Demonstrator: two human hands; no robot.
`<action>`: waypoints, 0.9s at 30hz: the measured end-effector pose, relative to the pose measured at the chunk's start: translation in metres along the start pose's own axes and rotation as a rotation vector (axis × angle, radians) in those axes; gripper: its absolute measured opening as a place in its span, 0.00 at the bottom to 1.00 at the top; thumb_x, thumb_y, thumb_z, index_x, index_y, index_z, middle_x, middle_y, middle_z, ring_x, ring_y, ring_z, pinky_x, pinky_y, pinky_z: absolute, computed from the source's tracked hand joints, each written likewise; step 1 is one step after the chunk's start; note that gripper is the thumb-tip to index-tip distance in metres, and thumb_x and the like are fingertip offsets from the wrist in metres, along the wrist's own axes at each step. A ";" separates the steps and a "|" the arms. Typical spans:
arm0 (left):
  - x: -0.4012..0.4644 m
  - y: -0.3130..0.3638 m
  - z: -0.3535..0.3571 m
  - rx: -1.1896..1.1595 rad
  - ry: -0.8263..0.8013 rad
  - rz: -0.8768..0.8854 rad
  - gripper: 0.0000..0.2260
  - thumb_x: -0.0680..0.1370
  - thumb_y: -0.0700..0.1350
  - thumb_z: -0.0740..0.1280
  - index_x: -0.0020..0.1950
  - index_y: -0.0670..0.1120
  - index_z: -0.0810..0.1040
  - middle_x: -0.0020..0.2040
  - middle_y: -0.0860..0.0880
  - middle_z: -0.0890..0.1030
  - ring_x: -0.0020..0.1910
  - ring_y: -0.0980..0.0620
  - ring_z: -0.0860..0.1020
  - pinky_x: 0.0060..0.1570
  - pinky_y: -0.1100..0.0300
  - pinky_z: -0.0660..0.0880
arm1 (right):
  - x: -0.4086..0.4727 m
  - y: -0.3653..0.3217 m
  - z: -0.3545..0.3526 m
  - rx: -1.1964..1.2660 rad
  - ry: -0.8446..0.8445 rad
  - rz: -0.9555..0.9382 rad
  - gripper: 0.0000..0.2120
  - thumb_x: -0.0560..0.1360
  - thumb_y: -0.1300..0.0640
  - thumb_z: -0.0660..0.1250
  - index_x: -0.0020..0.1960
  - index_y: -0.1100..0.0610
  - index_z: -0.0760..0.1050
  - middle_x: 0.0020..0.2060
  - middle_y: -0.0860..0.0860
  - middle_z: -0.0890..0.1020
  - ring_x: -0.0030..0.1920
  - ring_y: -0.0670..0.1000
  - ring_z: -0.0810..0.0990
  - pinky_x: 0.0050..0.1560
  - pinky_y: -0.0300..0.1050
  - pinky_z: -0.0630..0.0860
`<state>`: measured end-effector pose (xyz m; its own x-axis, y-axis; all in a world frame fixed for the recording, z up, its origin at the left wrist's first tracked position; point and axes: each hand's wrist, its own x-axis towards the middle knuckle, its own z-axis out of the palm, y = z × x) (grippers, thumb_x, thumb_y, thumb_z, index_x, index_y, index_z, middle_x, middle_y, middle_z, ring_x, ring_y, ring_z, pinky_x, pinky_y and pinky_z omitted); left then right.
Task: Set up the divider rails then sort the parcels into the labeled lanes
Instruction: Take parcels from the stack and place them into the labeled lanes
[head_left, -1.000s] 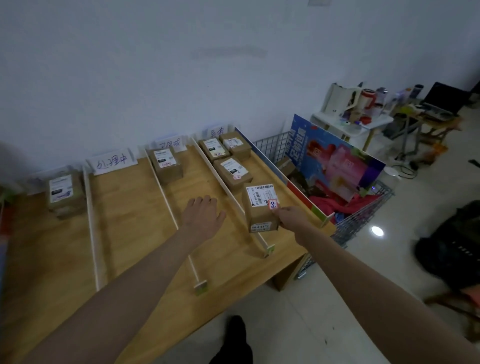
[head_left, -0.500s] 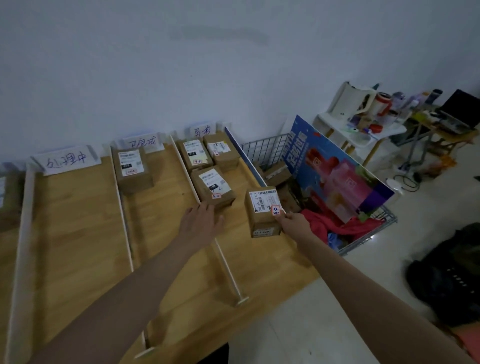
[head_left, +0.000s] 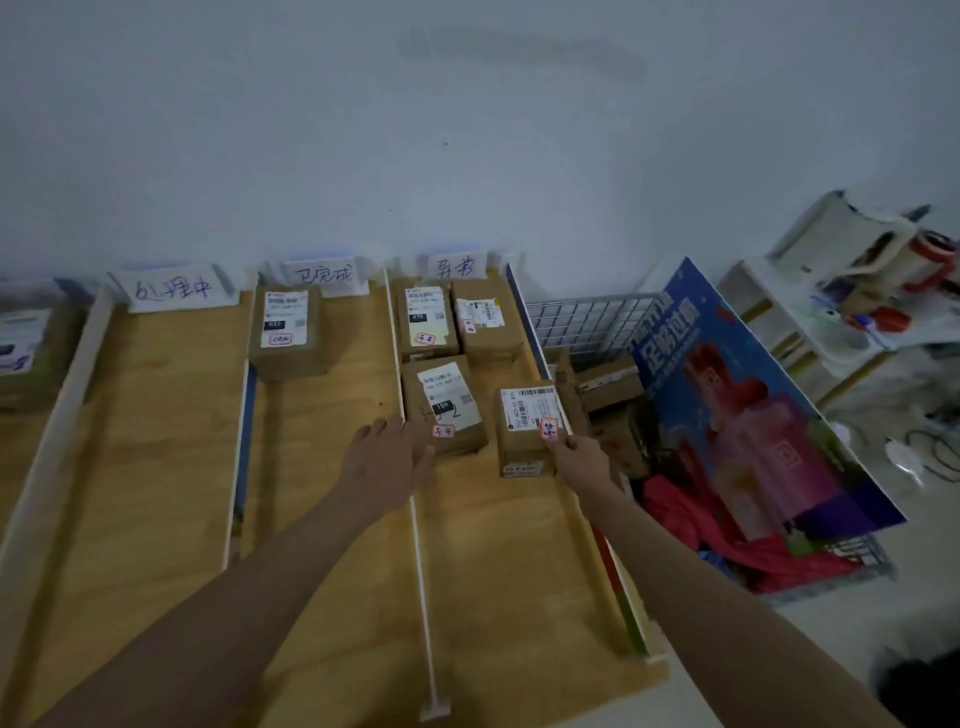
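Roughly, right hand (head_left: 579, 457) pinching parcel (head_left: 527, 431) near lane's right rail (head_left: 587, 530), long axis toward wall, bare worktop (head_left: 498, 561) nearside, left hand (head_left: 387, 460) open, flat.

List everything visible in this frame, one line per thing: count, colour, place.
Brown cardboard parcels: six on the table, one of them held.
White divider rails: at least four, between lanes.
White handwritten lane labels: three, by the wall.
Wooden table: one, tan.
Grey wire basket: one, right of the table, more boxes inside.
Blue printed board: one, leaning in the basket.
Left hand: open, over a rail.
Right hand: holds the nearest parcel.
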<state>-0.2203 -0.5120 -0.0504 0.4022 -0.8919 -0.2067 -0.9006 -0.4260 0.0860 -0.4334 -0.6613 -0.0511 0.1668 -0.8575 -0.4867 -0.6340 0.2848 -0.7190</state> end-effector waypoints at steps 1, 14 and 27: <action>0.005 0.001 0.002 -0.001 0.004 -0.014 0.23 0.83 0.58 0.51 0.71 0.46 0.69 0.66 0.47 0.74 0.65 0.47 0.72 0.64 0.52 0.67 | 0.014 -0.003 0.002 0.002 -0.017 0.006 0.18 0.81 0.51 0.64 0.63 0.63 0.77 0.50 0.55 0.82 0.49 0.51 0.82 0.43 0.42 0.78; 0.034 0.022 0.040 -0.090 0.003 -0.170 0.18 0.83 0.55 0.52 0.65 0.49 0.74 0.57 0.48 0.78 0.56 0.47 0.77 0.56 0.54 0.72 | 0.116 0.004 0.040 -0.024 -0.104 -0.044 0.15 0.82 0.51 0.62 0.61 0.60 0.79 0.47 0.53 0.82 0.46 0.52 0.82 0.46 0.51 0.82; 0.037 0.026 0.052 -0.100 -0.055 -0.297 0.22 0.83 0.57 0.52 0.70 0.47 0.71 0.66 0.49 0.74 0.65 0.50 0.72 0.65 0.55 0.68 | 0.156 -0.005 0.059 -0.081 -0.152 -0.066 0.15 0.83 0.55 0.60 0.65 0.60 0.76 0.53 0.55 0.81 0.50 0.51 0.77 0.49 0.47 0.76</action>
<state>-0.2370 -0.5485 -0.1065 0.6330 -0.7180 -0.2895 -0.7236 -0.6816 0.1085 -0.3600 -0.7709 -0.1525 0.3185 -0.7967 -0.5136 -0.6755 0.1894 -0.7126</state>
